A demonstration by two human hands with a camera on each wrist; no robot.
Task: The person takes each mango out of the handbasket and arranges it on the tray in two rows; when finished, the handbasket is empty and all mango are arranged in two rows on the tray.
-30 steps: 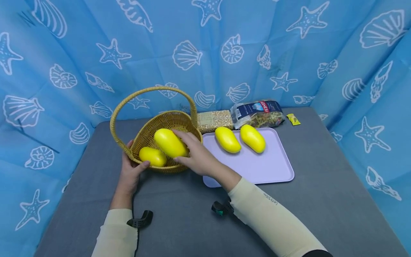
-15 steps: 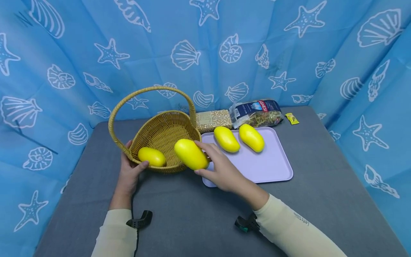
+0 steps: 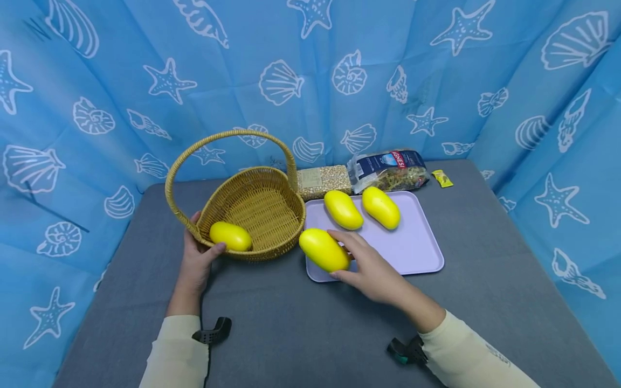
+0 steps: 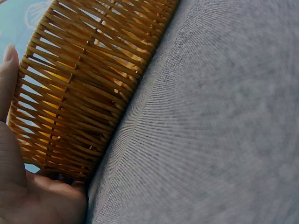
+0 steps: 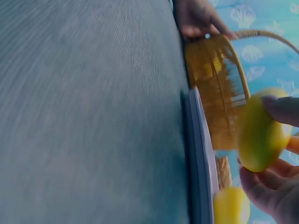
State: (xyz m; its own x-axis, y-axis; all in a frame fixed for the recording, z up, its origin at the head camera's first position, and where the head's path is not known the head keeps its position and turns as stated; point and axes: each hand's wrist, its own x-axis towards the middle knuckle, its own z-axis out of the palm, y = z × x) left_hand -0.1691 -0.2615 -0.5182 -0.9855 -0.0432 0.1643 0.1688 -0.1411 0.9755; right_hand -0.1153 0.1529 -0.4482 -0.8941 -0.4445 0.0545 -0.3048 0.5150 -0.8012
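Observation:
A yellow mango is in my right hand, thumb on the near side and fingers over the far side. It hangs above the near left corner of the lilac tray. Two more mangoes, one on the left and one on the right, lie at the tray's back. My left hand grips the left side of the wicker basket, its thumb over the rim. Inside the basket, near that thumb, lies another mango. The left wrist view shows the basket's woven wall beside the hand.
Behind the tray stand a pack of pale grains and a bag of pasta. A small yellow wrapped sweet lies at the back right. The basket's tall handle arches up in front of the blue curtain.
My right hand has lifted the mango out of the basket and carried it right, over the tray's near left corner. The left hand keeps its hold on the basket.

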